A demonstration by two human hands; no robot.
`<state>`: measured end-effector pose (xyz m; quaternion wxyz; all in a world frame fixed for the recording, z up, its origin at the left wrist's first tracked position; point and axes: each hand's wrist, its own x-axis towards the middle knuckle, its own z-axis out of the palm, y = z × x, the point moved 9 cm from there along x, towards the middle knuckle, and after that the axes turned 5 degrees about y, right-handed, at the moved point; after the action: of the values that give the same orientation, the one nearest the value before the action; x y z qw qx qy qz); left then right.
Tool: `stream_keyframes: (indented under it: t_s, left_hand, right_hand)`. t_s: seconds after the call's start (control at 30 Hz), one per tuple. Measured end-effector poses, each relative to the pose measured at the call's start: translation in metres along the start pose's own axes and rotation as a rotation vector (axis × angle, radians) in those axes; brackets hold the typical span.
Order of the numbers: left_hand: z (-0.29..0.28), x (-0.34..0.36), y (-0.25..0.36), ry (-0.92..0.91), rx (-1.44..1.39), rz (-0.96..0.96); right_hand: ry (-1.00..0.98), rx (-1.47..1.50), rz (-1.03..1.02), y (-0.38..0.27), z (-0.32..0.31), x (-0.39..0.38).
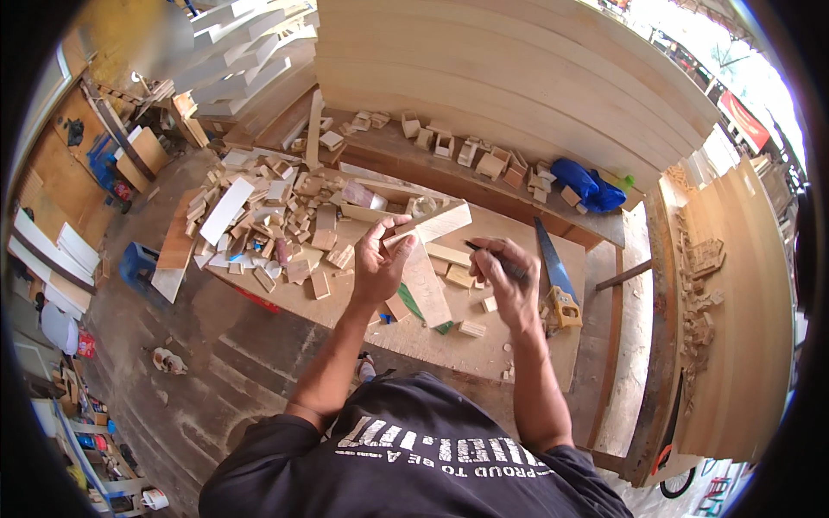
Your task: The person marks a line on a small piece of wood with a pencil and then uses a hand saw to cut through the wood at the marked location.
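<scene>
Offcuts [294, 226] sit in a loose heap on the left part of the table [458, 350], with a white panel [227, 211] lying on top at a slant; a bump to the table could send the panel or small blocks sliding off the near edge.

Left hand [378, 266] is next, raised over the table, fingers curled closed and thumb pressed on the near side. It has hold of a wooden strip [445, 222] that crosses the top of a flat wooden piece [423, 283], the latter angling down toward the table. Can't tell if the two are joined or only pinched together. If only pinched, the likely trouble is the angle slipping: one thumb bears on the crossing, and both far ends look unsupported. Poor fit at the crossing would also go unnoticed.

Below, a green flat thing [408, 304] is partly hidden behind the flat piece; it could get snagged or buried.

Right hand [508, 276] hangs just right of the wood, fingers folded around a dark slim tool [473, 245], kind unclear, tip apart from the wood. If it's a marker, a shifting strip would throw the line off.

Far right, a saw [558, 274] lies near the table's edge, close to the right hand; a careless sideways swing could knock it down or nick skin.
</scene>
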<state>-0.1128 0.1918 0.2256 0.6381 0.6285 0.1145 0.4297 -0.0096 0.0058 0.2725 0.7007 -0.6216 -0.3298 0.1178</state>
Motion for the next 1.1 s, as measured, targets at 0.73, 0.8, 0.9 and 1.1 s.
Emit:
stream_keyframes:
  t_s: [0.73, 0.8, 0.9, 1.1]
  left_hand:
    - [0.025, 0.000, 0.024, -0.374, 0.127, -0.023]
    - [0.027, 0.000, 0.023, -0.368, 0.105, -0.033]
    - [0.027, 0.001, 0.021, -0.362, 0.111, -0.043]
    - [0.029, 0.002, 0.018, -0.345, 0.066, -0.020]
  right_hand:
    - [-0.356, -0.332, 0.146, -0.024, 0.040, 0.047]
    - [-0.364, -0.330, 0.141, -0.023, 0.039, 0.048]
    - [-0.359, -0.345, 0.158, -0.025, 0.039, 0.048]
    - [-0.346, -0.358, 0.145, -0.021, 0.036, 0.049]
